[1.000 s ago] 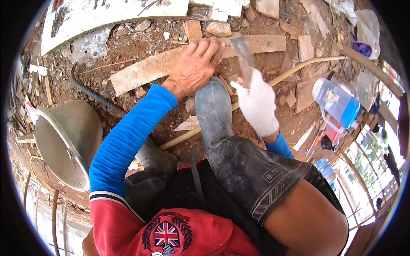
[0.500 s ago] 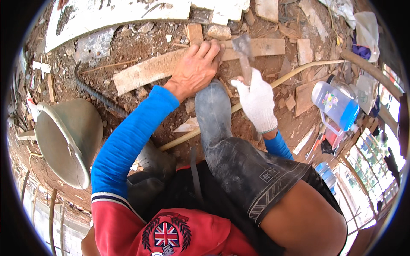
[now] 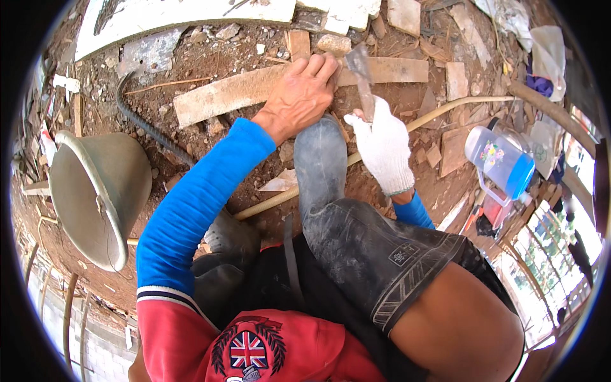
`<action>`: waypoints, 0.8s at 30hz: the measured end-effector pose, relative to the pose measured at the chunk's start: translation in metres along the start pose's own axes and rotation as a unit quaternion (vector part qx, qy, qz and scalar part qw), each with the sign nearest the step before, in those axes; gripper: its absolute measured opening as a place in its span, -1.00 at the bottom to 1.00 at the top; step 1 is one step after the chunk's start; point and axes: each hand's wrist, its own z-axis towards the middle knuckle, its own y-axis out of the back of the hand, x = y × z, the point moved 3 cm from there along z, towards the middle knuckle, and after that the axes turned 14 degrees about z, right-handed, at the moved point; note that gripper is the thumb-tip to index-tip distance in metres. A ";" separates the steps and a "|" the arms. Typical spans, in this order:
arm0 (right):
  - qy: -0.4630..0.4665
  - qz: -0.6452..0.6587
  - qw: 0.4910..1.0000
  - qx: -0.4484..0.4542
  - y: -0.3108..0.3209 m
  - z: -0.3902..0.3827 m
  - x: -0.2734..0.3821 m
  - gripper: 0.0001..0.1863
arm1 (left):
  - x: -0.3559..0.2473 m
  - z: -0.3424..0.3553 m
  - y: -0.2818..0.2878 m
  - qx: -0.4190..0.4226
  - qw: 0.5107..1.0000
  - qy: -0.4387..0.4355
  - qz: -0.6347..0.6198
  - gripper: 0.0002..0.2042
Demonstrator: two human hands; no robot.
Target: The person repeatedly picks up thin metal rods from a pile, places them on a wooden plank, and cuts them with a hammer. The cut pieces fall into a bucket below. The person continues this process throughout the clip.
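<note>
My bare left hand [image 3: 305, 92] is closed over a long, pale wooden board [image 3: 219, 103], its fingers curled across the middle of the wood. The board lies at a slant on the dirt, just beyond the toe of my grey rubber boot [image 3: 321, 162]. In a white knitted glove, my right hand [image 3: 383, 149] is closed round a flat-bladed metal tool [image 3: 361, 70]. Its blade stands over the board, just right of my left fingers. Blur on the blade keeps its exact kind from showing, and the glove hides most of the handle.
A greyish bucket [image 3: 130, 169] lies tipped at the left, near a bent ribbed steel bar [image 3: 149, 130]. A thin pole [image 3: 439, 116] crosses the ground under my boot. To the right is a clear plastic jug [image 3: 499, 156] with a blue end. Wood scraps and rubble litter the dirt.
The view has shifted slightly. The blade in my right hand has changed its tilt a little above the board. My left hand keeps its hold on the wood.
</note>
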 end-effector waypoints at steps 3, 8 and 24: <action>0.011 0.012 1.000 -0.017 0.011 -0.008 0.012 -0.51 | 0.001 -0.003 -0.006 -0.025 0.999 0.007 -0.020 -0.47; 0.040 0.063 0.997 -0.035 0.025 -0.012 0.017 -0.49 | 0.003 -0.005 -0.009 -0.042 0.998 0.009 -0.050 -0.46; 0.002 0.032 0.999 -0.003 0.012 -0.006 -0.017 -0.49 | 0.002 0.001 -0.005 -0.042 0.999 -0.006 -0.005 -0.44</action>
